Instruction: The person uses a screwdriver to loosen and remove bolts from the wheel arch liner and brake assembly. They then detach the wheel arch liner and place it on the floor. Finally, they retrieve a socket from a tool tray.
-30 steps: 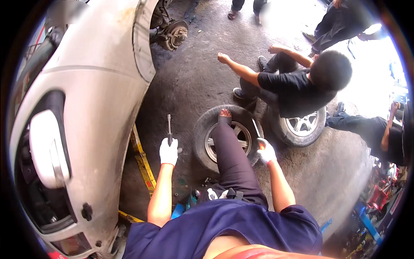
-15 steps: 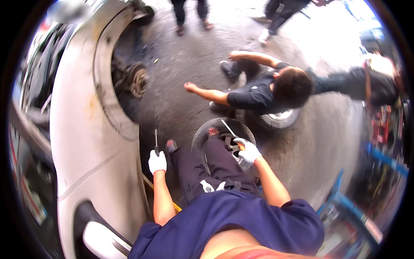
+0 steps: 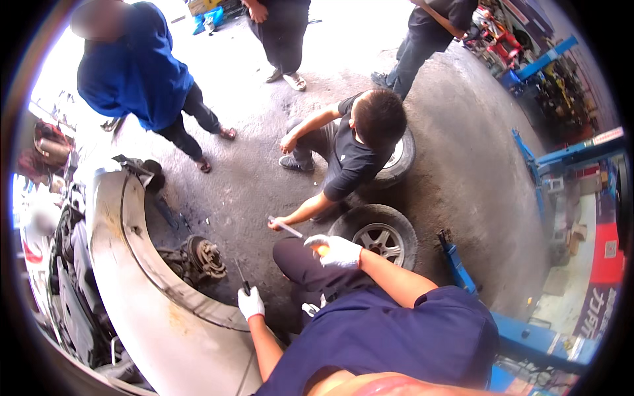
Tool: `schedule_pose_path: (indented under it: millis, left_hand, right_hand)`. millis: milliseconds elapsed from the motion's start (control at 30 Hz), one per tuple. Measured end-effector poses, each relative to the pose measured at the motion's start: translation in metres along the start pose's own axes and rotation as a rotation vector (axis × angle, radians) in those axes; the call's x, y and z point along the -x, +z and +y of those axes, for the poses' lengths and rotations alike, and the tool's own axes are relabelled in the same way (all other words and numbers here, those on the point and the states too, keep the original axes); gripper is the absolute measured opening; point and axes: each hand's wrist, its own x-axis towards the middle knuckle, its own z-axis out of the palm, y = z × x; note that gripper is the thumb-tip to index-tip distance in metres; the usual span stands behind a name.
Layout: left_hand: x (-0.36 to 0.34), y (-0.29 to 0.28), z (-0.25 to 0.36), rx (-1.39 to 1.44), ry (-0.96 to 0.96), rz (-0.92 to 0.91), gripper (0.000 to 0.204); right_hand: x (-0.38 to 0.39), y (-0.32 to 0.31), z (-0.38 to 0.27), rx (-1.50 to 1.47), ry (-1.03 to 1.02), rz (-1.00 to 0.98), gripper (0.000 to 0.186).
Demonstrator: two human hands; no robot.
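My left hand [image 3: 251,303], in a white glove, is closed round the dark handle of a screwdriver [image 3: 241,274], whose thin shaft points away from me. It is beside the pale car fender [image 3: 142,290], near the bare wheel hub [image 3: 206,257] in the arch. My right hand [image 3: 339,253], also gloved, grips an orange-handled screwdriver [image 3: 288,229]. Its shaft slants forward and left; the tip is at the hand [image 3: 276,223] of a crouching co-worker, and I cannot tell whether they touch.
The crouching co-worker [image 3: 360,155] is ahead, by a wheel with a tyre [image 3: 395,228] and a second tyre [image 3: 399,165]. A person in blue [image 3: 142,72] and two others stand farther off. Blue lift arms [image 3: 541,343] lie on the right. An open engine bay [image 3: 72,284] shows at left.
The view has turned, bringing the hub nearer. My right hand has swung left and forward with its screwdriver, over my legs. The co-worker's hand is now at that screwdriver's tip.
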Motion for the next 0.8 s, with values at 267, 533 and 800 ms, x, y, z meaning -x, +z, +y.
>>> schedule_pose_path:
  millis: [267, 533, 800]
  left_hand:
    - [0.006, -0.028, -0.014, 0.327, -0.190, -0.090, 0.018]
    - [-0.059, -0.061, 0.078, 0.537, -0.115, 0.025, 0.019]
    - [-0.065, -0.083, 0.117, 0.579, 0.012, 0.163, 0.020]
  right_hand:
    - [-0.060, 0.064, 0.004, -0.071, 0.017, -0.167, 0.055]
    - [-0.134, 0.034, -0.045, 0.124, -0.128, -0.216, 0.059]
    - [-0.168, -0.022, -0.098, -0.176, 0.059, -0.255, 0.065]
